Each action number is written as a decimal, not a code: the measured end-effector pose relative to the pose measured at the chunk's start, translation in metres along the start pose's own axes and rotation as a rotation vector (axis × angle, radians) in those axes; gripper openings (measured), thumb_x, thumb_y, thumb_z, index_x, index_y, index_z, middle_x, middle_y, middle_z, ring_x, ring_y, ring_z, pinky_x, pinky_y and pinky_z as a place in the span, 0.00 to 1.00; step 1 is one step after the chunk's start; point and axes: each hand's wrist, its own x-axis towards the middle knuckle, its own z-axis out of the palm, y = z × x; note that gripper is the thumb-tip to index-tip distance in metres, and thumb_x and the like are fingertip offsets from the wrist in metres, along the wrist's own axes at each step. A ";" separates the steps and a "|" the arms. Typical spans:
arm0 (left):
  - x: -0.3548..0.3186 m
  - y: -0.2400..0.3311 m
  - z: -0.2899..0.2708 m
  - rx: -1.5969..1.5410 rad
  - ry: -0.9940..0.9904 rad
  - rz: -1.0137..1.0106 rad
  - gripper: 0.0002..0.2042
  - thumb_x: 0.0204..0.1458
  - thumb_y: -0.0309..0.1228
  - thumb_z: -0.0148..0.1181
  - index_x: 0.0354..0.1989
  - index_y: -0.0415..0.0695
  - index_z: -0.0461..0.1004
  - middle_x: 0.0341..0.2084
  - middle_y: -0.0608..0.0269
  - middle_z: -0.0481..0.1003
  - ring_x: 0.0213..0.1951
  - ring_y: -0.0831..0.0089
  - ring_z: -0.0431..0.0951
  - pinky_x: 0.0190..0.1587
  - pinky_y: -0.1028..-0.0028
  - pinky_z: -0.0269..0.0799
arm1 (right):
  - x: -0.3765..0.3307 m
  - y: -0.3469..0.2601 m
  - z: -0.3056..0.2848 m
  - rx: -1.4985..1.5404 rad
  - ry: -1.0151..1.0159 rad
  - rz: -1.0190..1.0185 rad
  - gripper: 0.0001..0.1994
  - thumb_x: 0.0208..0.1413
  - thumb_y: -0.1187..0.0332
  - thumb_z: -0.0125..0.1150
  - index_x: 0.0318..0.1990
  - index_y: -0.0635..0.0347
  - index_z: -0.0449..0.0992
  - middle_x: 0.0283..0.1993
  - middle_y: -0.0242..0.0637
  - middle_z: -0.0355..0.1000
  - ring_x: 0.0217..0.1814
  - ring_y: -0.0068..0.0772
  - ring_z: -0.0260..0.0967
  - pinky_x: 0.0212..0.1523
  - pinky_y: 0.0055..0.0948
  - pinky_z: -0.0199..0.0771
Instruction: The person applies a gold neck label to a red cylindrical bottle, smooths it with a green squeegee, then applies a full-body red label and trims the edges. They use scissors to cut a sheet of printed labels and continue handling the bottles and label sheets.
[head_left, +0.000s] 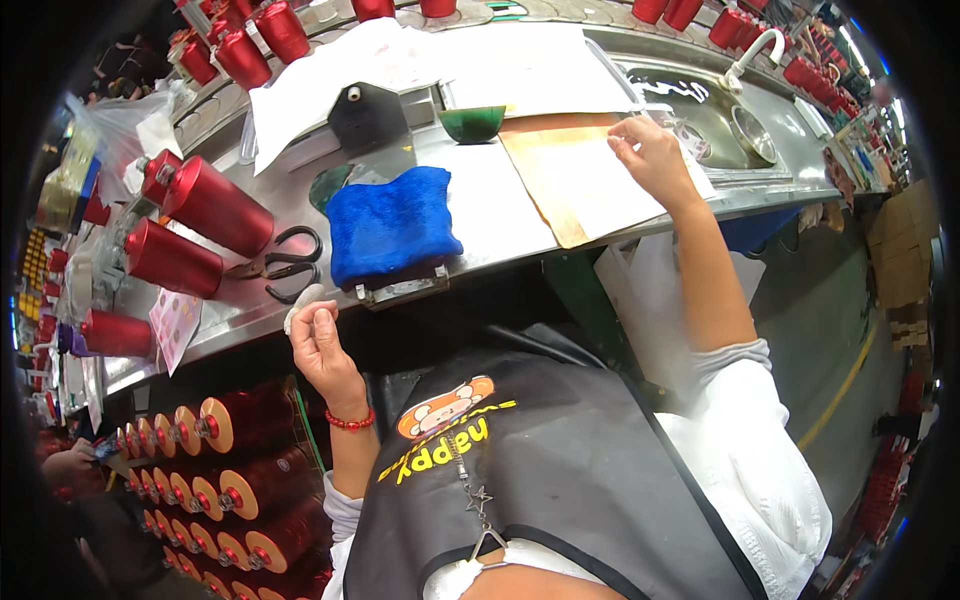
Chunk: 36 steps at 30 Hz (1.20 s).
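Note:
My left hand is raised at the near edge of the steel bench, fingers pinched on a small white lump that pokes out above them. My right hand reaches out over the bench and rests its fingertips on a sheet of white paper that lies on a tan board. Whether it grips the sheet is unclear. A folded blue cloth lies between the two hands on a small metal block.
Black scissors and several red wound spools lie at the left of the bench. A green bowl and a black holder stand behind the cloth. A sink with a tap is at the right. Copper-wire reels are racked below.

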 end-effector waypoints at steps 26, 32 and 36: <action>0.033 0.088 0.120 0.359 -0.460 0.283 0.08 0.63 0.24 0.51 0.41 0.35 0.77 0.43 0.58 0.77 0.44 0.77 0.74 0.49 0.77 0.67 | 0.088 0.015 0.047 1.048 -0.116 -0.196 0.11 0.60 0.69 0.57 0.48 0.63 0.72 0.34 0.37 0.75 0.29 0.27 0.72 0.27 0.27 0.73; -0.014 0.052 0.250 0.691 -0.929 0.623 0.25 0.52 0.38 0.65 0.56 0.40 0.73 0.54 0.49 0.72 0.59 0.48 0.63 0.62 0.56 0.57 | -0.015 0.085 -0.067 1.614 -0.146 0.098 0.20 0.57 0.71 0.55 0.57 0.66 0.68 0.51 0.54 0.74 0.35 0.33 0.75 0.37 0.26 0.75; -0.028 0.032 0.268 0.844 -0.860 0.704 0.28 0.50 0.41 0.65 0.57 0.38 0.71 0.54 0.49 0.70 0.61 0.50 0.60 0.62 0.54 0.53 | -0.071 0.107 -0.072 1.939 -0.204 0.076 0.28 0.55 0.74 0.52 0.65 0.71 0.59 0.61 0.67 0.64 0.42 0.37 0.77 0.34 0.22 0.76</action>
